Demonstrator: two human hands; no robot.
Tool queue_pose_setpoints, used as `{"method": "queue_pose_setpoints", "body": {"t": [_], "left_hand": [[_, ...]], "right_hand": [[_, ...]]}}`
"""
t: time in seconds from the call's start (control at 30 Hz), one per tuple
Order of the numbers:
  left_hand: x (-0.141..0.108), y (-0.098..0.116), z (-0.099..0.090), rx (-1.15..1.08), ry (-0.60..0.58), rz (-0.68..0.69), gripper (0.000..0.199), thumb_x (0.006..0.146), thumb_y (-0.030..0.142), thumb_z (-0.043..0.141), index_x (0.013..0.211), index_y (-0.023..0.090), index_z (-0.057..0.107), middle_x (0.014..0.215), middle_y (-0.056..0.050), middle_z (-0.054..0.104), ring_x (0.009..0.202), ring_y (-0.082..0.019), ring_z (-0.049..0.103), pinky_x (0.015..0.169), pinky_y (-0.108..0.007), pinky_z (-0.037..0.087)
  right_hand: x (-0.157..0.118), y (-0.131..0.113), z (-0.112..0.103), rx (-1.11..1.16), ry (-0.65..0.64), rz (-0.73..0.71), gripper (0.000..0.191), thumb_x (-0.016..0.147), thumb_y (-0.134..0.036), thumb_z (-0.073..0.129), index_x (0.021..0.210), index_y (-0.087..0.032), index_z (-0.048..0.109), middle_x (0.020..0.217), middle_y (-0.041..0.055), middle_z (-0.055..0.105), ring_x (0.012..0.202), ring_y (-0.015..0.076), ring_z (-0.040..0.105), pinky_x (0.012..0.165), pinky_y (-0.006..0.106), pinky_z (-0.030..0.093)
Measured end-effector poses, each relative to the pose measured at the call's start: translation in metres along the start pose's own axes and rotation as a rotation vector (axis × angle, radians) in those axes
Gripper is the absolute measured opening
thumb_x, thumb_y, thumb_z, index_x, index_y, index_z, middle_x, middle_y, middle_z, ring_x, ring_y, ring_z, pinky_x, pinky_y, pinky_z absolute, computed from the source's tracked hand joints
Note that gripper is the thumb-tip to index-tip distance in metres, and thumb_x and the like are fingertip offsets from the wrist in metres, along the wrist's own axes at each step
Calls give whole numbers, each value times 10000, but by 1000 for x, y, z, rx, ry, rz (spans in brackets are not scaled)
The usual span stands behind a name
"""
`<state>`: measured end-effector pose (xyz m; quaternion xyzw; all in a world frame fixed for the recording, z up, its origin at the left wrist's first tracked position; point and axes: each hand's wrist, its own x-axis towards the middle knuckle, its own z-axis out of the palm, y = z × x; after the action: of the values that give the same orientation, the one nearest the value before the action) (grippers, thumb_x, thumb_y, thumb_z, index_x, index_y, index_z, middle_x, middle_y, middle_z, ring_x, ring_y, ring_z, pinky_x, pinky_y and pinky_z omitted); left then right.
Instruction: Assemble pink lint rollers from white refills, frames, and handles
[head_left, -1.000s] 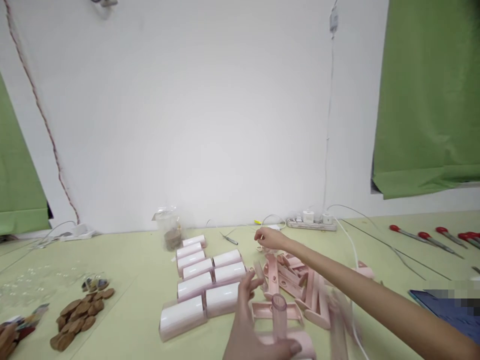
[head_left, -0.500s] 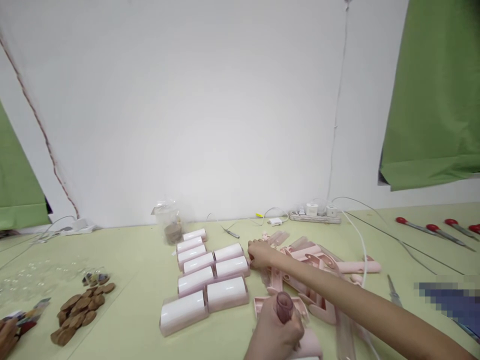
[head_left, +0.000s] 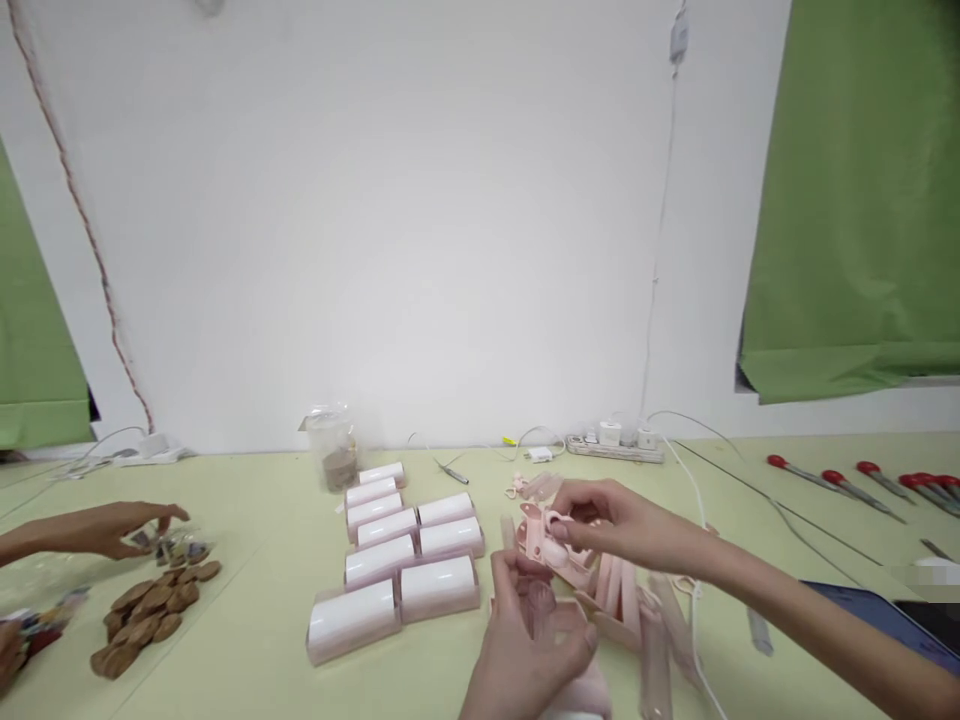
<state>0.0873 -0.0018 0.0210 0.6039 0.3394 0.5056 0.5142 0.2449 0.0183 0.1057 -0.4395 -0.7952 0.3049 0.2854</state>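
Observation:
Low in the middle, my left hand (head_left: pixel 517 645) is curled round a short translucent pinkish tube (head_left: pixel 541 603). My right hand (head_left: pixel 611 515), just above it, pinches a small pink plastic piece with a ring-like end (head_left: pixel 556 525). Under and around both hands lies a heap of pink plastic parts (head_left: pixel 619 590), with clear tubes (head_left: pixel 655 650) among them; my hands hide some of it. Left of my hands, white-and-pink rolled pieces (head_left: pixel 439 587) lie in two columns.
A co-worker's hand (head_left: pixel 124 525) touches small clear packets (head_left: pixel 180 548) at left, beside brown flat pieces (head_left: pixel 154 610). A bagged cup (head_left: pixel 334 460) and a power strip (head_left: pixel 615 450) stand by the wall. A white cable (head_left: pixel 694 500) crosses the right side, near red-ended tools (head_left: pixel 840 480).
My right hand has come back from the heap's far left edge, rightward and nearer my left hand, with a small pink piece. A co-worker's hand has appeared at left. The view has shifted slightly.

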Motion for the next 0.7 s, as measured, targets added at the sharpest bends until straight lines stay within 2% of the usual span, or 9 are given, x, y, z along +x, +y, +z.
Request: {"method": "queue_pose_setpoints", "body": {"t": [0.1,0.17,0.23,0.27,0.33,0.5,0.6,0.7], "left_hand": [[4,-3,6,-165,-39,80,304,653,270,629,872,181,439,792,-13,541,775,-143,539,729,-240,413],[9,-8,8,-152,-116,6,215,694,327,575,796,162,482,583,13,537,562,-124,538,550,-214,427],[15,-14,10,-82,-140,-103,219,700,364,537,630,168,468,362,67,397,325,-84,392,359,-187,316],[16,-17,11,-54,-128,-129,257,692,371,532,551,181,431,307,84,325,274,-67,315,317,-183,252],[19,-23,12,-41,-84,-121,298,669,347,542,475,197,372,287,88,290,264,-50,264,307,-183,203],[18,-30,13,-50,-37,-103,276,667,313,522,476,198,359,304,88,308,275,-44,270,313,-176,206],[19,-29,13,-50,-37,-112,276,658,335,521,484,198,358,314,88,307,281,-43,268,315,-175,203],[20,-27,15,-36,-20,-125,289,642,347,530,473,199,349,322,82,305,299,-46,269,330,-180,203]], "right_hand": [[-10,-10,13,-93,40,-31,154,810,-324,501,806,-186,569,789,13,601,736,150,557,654,246,426],[-13,-13,22,-135,14,-11,156,825,-320,474,828,-203,577,785,6,609,737,154,560,640,246,424],[-14,-14,29,-161,36,-21,154,824,-325,477,835,-212,582,808,2,608,754,154,553,651,243,419],[-15,-15,31,-165,52,-35,144,822,-317,483,832,-213,582,811,0,606,759,151,548,662,239,415],[-15,-15,35,-173,81,-61,127,816,-289,492,782,-205,581,770,-8,599,732,141,538,658,226,405],[-14,-15,39,-246,116,-60,199,806,-240,482,620,-184,523,647,-14,552,626,125,506,583,215,379],[-12,-16,39,-293,137,-50,192,793,-268,487,623,-187,523,648,2,562,616,139,503,562,231,375],[-7,-19,34,-327,95,-44,182,789,-296,483,657,-188,546,662,19,569,610,151,498,545,245,365]]}}
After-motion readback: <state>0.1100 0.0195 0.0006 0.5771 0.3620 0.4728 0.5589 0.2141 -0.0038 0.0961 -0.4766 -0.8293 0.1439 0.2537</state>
